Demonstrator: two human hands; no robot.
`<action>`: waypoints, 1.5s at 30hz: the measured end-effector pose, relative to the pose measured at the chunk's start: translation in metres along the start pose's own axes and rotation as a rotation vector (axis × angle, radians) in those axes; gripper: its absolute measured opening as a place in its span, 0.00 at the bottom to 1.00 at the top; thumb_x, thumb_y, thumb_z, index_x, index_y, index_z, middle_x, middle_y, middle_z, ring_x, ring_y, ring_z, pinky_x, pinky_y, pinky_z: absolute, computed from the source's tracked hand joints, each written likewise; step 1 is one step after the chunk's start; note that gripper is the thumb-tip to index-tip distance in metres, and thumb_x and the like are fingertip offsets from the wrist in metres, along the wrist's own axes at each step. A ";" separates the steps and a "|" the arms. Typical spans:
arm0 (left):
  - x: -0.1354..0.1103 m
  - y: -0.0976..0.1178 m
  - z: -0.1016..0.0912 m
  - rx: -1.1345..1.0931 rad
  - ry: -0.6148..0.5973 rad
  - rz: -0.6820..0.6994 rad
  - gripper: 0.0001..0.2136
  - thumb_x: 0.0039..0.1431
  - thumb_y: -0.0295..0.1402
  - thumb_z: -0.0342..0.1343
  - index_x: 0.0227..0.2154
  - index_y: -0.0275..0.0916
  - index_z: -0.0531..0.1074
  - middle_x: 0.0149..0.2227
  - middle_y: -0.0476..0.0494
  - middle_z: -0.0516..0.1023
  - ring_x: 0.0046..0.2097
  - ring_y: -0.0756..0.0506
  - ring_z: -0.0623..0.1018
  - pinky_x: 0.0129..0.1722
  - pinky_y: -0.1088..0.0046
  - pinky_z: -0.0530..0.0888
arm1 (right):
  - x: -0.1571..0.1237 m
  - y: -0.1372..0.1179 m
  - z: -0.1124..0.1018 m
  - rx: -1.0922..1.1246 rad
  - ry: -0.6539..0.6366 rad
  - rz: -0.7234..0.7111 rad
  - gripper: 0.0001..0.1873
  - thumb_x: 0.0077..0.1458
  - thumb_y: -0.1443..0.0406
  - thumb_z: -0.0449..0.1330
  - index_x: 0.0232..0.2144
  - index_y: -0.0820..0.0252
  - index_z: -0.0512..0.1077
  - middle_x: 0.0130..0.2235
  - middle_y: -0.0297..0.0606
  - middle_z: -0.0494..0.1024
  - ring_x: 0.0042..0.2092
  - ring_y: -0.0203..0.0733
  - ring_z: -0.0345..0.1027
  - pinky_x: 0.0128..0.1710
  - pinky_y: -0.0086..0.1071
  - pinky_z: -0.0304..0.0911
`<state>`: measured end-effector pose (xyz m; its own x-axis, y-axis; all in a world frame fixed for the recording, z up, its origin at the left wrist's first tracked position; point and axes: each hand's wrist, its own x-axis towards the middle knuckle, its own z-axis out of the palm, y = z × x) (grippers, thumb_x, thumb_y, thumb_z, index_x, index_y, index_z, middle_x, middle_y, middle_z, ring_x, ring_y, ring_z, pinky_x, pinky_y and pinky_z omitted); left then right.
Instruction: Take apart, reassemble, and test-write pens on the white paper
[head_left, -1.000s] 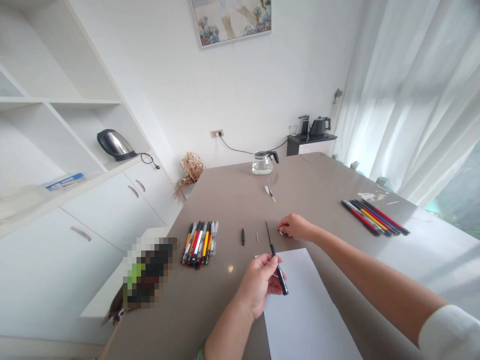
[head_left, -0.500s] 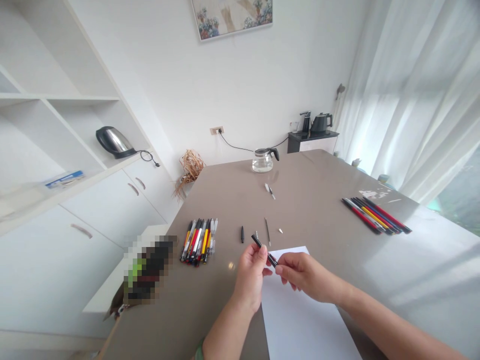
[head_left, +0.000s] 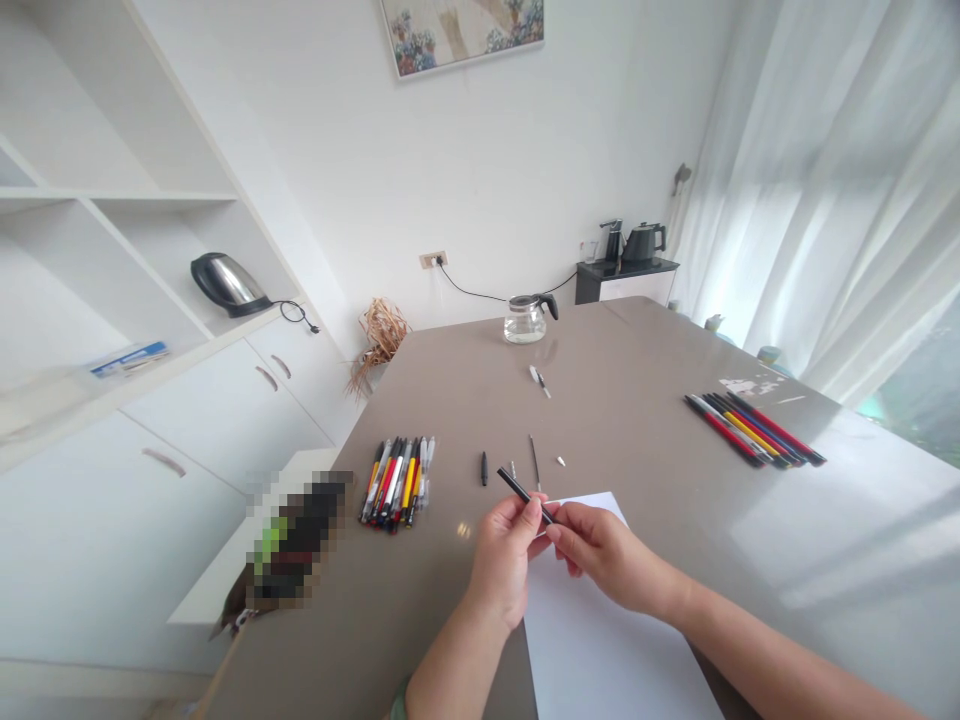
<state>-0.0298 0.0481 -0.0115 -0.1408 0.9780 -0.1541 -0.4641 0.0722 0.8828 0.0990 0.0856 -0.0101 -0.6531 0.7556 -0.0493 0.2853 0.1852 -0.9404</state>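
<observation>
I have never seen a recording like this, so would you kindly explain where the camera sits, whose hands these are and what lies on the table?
There is no machine here. A person wears one camera on the head, looking forward and down, so the two bare arms reaching in from the bottom are the person's own.

The left hand and the right hand meet above a white sheet of paper. The fingers of both pinch one black pen.

On the grey-brown table, just beyond the hands, lie small pen parts: a short black piece, a thin refill and a tiny white bit. A bundle of coloured pens lies to the left and a second row of pens to the right. A single pen and a glass jug are farther back.
</observation>
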 end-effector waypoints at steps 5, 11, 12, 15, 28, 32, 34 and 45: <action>-0.001 0.002 0.001 0.002 0.011 0.021 0.10 0.50 0.37 0.53 0.29 0.33 0.67 0.28 0.43 0.73 0.28 0.50 0.72 0.30 0.73 0.69 | 0.000 0.003 0.003 -0.113 0.092 -0.055 0.12 0.52 0.62 0.47 0.20 0.60 0.58 0.20 0.31 0.66 0.22 0.31 0.55 0.21 0.25 0.50; 0.001 0.001 0.000 -0.052 0.040 -0.002 0.09 0.51 0.36 0.52 0.31 0.34 0.65 0.30 0.42 0.73 0.31 0.49 0.73 0.31 0.74 0.69 | 0.000 0.003 0.004 -0.120 0.078 -0.064 0.12 0.53 0.62 0.46 0.21 0.60 0.60 0.21 0.30 0.64 0.23 0.31 0.55 0.21 0.25 0.51; 0.002 0.001 -0.002 -0.053 0.050 -0.009 0.10 0.51 0.37 0.52 0.31 0.34 0.65 0.30 0.42 0.73 0.31 0.49 0.73 0.31 0.73 0.69 | 0.000 0.002 0.003 -0.128 0.079 -0.068 0.12 0.53 0.62 0.47 0.21 0.60 0.61 0.21 0.30 0.63 0.23 0.31 0.55 0.21 0.25 0.51; 0.004 -0.002 -0.006 -0.040 0.083 -0.025 0.11 0.51 0.38 0.52 0.33 0.35 0.64 0.31 0.42 0.73 0.32 0.48 0.74 0.34 0.71 0.69 | 0.000 0.001 -0.004 -0.156 0.137 -0.074 0.14 0.52 0.60 0.48 0.21 0.60 0.63 0.21 0.31 0.64 0.24 0.31 0.56 0.22 0.25 0.52; 0.002 -0.006 -0.008 0.056 0.054 -0.101 0.14 0.50 0.40 0.52 0.34 0.34 0.65 0.34 0.39 0.73 0.32 0.48 0.74 0.32 0.74 0.69 | 0.060 0.038 -0.078 -0.608 0.407 0.350 0.15 0.44 0.55 0.53 0.23 0.59 0.72 0.23 0.37 0.73 0.27 0.37 0.64 0.23 0.27 0.53; 0.001 -0.004 -0.007 0.064 0.047 -0.111 0.14 0.51 0.40 0.52 0.34 0.34 0.64 0.33 0.39 0.73 0.31 0.49 0.74 0.31 0.74 0.68 | 0.075 0.044 -0.077 -0.665 0.418 0.376 0.15 0.41 0.54 0.55 0.21 0.59 0.72 0.25 0.40 0.73 0.27 0.40 0.65 0.23 0.28 0.51; 0.001 -0.003 -0.007 0.069 0.043 -0.116 0.14 0.51 0.41 0.52 0.34 0.35 0.64 0.33 0.39 0.73 0.31 0.49 0.74 0.31 0.74 0.68 | 0.080 0.046 -0.077 -0.679 0.409 0.383 0.15 0.40 0.53 0.56 0.20 0.59 0.71 0.25 0.40 0.73 0.27 0.40 0.65 0.22 0.28 0.51; 0.000 -0.004 -0.008 0.085 0.015 -0.104 0.14 0.50 0.41 0.51 0.34 0.35 0.66 0.33 0.39 0.73 0.32 0.48 0.74 0.31 0.74 0.68 | 0.062 0.030 -0.075 -0.607 0.424 0.282 0.18 0.49 0.57 0.46 0.19 0.62 0.68 0.21 0.37 0.70 0.25 0.35 0.62 0.23 0.26 0.52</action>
<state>-0.0350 0.0463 -0.0188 -0.1087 0.9613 -0.2531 -0.4011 0.1906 0.8960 0.1194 0.1854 -0.0160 -0.2106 0.9775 -0.0110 0.8131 0.1689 -0.5571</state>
